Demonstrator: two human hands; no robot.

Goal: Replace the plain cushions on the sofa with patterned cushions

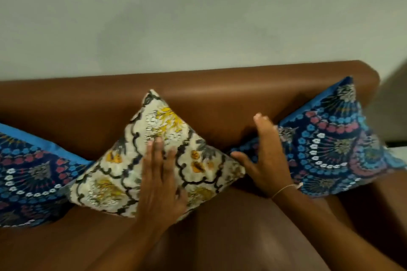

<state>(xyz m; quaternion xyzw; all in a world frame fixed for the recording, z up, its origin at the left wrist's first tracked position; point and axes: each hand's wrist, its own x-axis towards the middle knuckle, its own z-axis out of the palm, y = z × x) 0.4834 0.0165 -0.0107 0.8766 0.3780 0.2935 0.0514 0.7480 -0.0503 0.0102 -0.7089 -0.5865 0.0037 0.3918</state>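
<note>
My left hand (159, 179) lies flat and open on the cream cushion (141, 160), the one with yellow flowers and dark scrolling lines, which stands on a corner like a diamond against the back of the brown sofa (220, 90). My right hand (267, 156) is open too, fingers spread wide, its edge against the near corner of the blue cushion on the right (334, 145), thumb reaching toward the cream one's right tip. Neither hand is gripping anything. Another blue cushion (28, 174) leans at the left, its corner touching the cream one. No plain cushion shows from where I look, so I judge the swap nearly finished and this a matter of settling. The cream cushion looks light and soft; it dents a little under my palm, so I expect it to sag or topple if pushed at one point. The woven cover should give good friction, but the sofa's smooth leather may let the bottom corner slide. Best taken at two opposite corners, or pressed broadly with a flat palm.
</note>
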